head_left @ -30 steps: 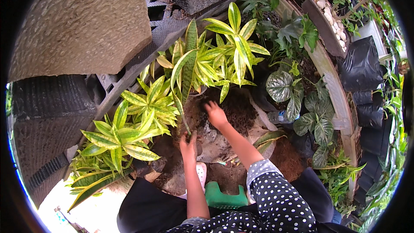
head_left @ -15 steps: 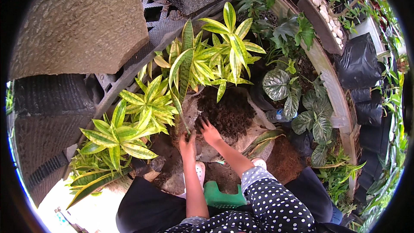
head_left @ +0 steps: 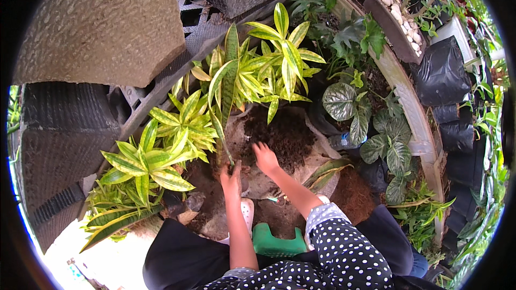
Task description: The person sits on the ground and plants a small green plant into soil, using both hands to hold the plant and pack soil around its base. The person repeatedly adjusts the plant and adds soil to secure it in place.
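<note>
My left hand (head_left: 231, 180) is closed around the lower end of a snake plant (head_left: 230, 83), whose long mottled leaves stand up and away from me. Just right of it, my right hand (head_left: 265, 157) has its fingers apart over the near edge of a heap of dark soil (head_left: 285, 134). The soil lies on a pale, dirt-stained sack (head_left: 322, 150). Another snake plant leaf (head_left: 328, 173) rests at the sack's right side. The root end of the held plant is hidden by my left hand.
Yellow-green leafy plants (head_left: 156, 164) crowd the left and far side. Dark-leaved plants (head_left: 349, 104) and a curved bed edge (head_left: 400, 75) stand at right. A green stool (head_left: 277, 240) is between my legs. Brown fibre (head_left: 355, 196) lies right, and a large textured block (head_left: 102, 27) looms far left.
My right hand has shifted slightly right and away from the held plant, over the soil. My left hand keeps its grip on the snake plant. The whole view has moved a little.
</note>
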Tool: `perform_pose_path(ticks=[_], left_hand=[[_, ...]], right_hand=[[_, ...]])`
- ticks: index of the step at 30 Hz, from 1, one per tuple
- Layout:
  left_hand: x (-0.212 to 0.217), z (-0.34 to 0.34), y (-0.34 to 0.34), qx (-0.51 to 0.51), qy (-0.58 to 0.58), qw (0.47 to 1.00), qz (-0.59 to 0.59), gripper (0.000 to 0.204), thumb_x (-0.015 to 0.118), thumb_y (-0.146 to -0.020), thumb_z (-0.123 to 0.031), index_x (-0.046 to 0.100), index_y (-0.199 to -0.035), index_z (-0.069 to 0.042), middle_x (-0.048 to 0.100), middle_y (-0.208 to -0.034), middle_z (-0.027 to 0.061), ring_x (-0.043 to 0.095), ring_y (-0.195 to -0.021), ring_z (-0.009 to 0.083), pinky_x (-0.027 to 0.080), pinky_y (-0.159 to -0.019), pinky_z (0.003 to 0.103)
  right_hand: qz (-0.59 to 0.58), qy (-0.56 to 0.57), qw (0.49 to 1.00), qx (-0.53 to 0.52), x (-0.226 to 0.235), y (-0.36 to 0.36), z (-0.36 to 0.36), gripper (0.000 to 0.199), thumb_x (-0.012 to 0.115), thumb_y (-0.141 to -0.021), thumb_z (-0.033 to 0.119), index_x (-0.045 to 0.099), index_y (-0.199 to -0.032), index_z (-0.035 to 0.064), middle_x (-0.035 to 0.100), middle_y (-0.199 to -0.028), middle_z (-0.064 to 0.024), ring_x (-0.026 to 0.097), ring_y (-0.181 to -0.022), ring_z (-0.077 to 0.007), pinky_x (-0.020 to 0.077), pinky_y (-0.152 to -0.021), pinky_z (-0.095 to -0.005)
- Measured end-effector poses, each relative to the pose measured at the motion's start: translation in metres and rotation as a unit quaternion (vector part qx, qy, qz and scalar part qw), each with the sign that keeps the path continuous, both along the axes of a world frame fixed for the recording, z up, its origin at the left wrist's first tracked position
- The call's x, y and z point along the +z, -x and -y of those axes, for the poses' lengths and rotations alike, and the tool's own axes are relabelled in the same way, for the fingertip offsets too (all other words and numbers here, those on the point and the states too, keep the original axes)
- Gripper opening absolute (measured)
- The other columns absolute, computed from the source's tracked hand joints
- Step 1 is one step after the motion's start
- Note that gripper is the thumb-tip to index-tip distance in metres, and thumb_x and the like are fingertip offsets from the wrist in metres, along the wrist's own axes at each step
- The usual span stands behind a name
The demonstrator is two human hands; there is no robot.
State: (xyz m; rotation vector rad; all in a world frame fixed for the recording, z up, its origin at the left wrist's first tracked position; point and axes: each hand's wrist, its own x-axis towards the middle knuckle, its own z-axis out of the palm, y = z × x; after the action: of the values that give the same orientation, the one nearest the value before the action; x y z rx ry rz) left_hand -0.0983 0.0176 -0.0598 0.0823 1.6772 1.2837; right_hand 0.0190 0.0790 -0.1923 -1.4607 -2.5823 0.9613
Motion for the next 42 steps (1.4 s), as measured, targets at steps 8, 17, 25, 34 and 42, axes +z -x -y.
perform_pose_path(ticks=[8, 17, 25, 34, 42], left_hand=[[0.004, -0.006, 0.001, -0.015, 0.014, 1.0, -0.017, 0.027, 0.063, -0.084, -0.016, 0.053, -0.102, 0.002, 0.06, -0.074, 0.0063, 0.057, -0.065, 0.0139, 0.044, -0.06, 0.026], [0.013, 0.002, -0.007, -0.014, -0.019, 1.0, -0.004, 0.023, 0.062, -0.086, -0.015, 0.055, -0.099, 0.003, 0.061, -0.074, 0.0059, 0.054, -0.062, 0.0115, 0.04, -0.056, 0.024], [0.063, 0.013, -0.018, -0.068, -0.065, 0.995, 0.022, 0.021, 0.059, -0.086, -0.011, 0.054, -0.099, 0.004, 0.062, -0.075, 0.0094, 0.058, -0.063, 0.015, 0.043, -0.058, 0.026], [0.154, 0.029, -0.049, -0.091, -0.173, 0.979, 0.062, 0.022, 0.06, -0.086, -0.016, 0.055, -0.091, 0.004, 0.064, -0.075, 0.0134, 0.063, -0.062, 0.0203, 0.048, -0.051, 0.029], [0.23, 0.048, -0.056, -0.178, -0.281, 0.942, 0.033, 0.026, 0.057, -0.088, -0.024, 0.057, -0.088, 0.002, 0.065, -0.072, 0.016, 0.06, -0.053, 0.0197, 0.049, -0.05, 0.03]], right_hand=[[0.075, -0.033, 0.996, 0.042, -0.029, 0.04, -0.022, 0.032, 0.052, -0.08, 0.007, 0.055, -0.112, 0.0015, 0.033, -0.141, -0.0186, 0.037, -0.127, -0.0322, 0.0485, -0.091, -0.0367], [0.015, 0.025, 0.999, 0.031, -0.009, -0.008, 0.014, 0.032, 0.049, -0.079, 0.006, 0.061, -0.108, 0.0044, 0.048, -0.127, -0.0171, 0.047, -0.118, -0.0333, 0.0484, -0.089, -0.0372], [-0.518, 0.543, 0.507, -0.423, 0.053, -0.048, -0.003, 0.035, 0.059, -0.076, 0.011, 0.059, -0.111, 0.0084, 0.058, -0.11, -0.0071, 0.054, -0.102, -0.0215, 0.0447, -0.086, -0.0383], [-0.632, 0.404, 0.545, -0.376, 0.128, -0.1, -0.014, 0.029, 0.061, -0.077, 0.002, 0.06, -0.106, 0.0054, 0.062, -0.09, -0.0046, 0.06, -0.086, -0.0163, 0.0476, -0.083, -0.0357], [-0.658, 0.475, 0.447, -0.376, 0.245, -0.11, 0.005, 0.016, 0.061, -0.083, 0.014, 0.057, -0.097, 0.0062, 0.062, -0.097, -0.0108, 0.06, -0.096, -0.029, 0.043, -0.091, -0.0469]])
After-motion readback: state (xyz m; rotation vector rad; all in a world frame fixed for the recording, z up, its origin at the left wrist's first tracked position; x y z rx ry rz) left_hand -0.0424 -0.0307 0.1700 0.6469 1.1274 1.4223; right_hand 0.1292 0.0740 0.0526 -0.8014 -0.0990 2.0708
